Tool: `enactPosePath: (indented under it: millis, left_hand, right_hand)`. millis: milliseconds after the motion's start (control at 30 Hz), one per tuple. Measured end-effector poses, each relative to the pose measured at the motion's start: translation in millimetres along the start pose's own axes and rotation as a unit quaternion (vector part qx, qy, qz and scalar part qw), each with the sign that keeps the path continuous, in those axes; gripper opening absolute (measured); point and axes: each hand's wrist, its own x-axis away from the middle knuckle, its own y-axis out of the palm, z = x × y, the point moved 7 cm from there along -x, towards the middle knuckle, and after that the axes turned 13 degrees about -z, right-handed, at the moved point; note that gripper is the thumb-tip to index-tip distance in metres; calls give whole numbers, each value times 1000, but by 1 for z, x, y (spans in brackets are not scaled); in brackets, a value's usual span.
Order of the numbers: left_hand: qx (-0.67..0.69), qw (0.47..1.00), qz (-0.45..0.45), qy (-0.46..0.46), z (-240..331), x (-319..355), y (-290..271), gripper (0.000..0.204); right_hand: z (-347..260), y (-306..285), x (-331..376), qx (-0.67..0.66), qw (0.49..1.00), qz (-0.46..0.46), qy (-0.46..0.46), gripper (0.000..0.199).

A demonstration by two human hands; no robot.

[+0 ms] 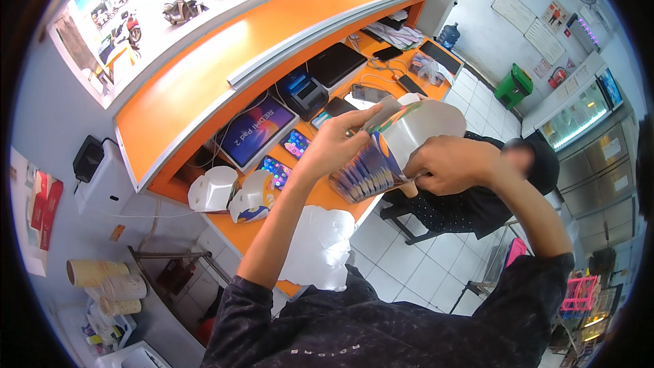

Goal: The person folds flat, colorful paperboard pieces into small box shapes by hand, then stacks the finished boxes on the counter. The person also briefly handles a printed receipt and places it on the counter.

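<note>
Held up over the counter's near edge is a partly folded paper takeaway box [371, 170], blue-patterned outside and pale grey inside, with its flaps standing up. My left hand [334, 142] pinches its left side near the top, thumb and fingers closed on the card. On the other side my right hand [446, 165] has curled fingers gripping the box's right edge; the fingertips are partly hidden. Below, a flat white card blank [315, 249] overhangs the counter in front of my body. Two opened takeaway boxes, one white inside [213, 189] and one with blue and orange print [253, 196], stand at the counter's left end.
The orange counter [225, 221] carries two lit phones [276, 172], a tablet box [255, 129], a card-printer-like black device [300, 92] and a black laptop [336, 65]. A seated person in black [443, 215] is close on the right. A raised orange shelf [204, 71] runs behind.
</note>
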Motion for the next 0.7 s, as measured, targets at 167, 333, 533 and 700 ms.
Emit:
enactPosePath:
  millis: [167,333,533,700]
  left_hand:
    - [0,1000,1,-14,7,1,6,57]
    - [-42,998,39,7,8,1,4,56]
    - [36,998,28,-37,9,2,-2,51]
    - [-34,996,65,-55,28,-15,-9,57]
  right_hand:
    - [22,-11,-25,-72,992,-91,-51,36]
    - [12,-10,-50,287,957,-24,-31,39]
    - [16,-22,-81,113,991,-66,37,42]
    - [13,-22,-93,140,978,-140,65,46]
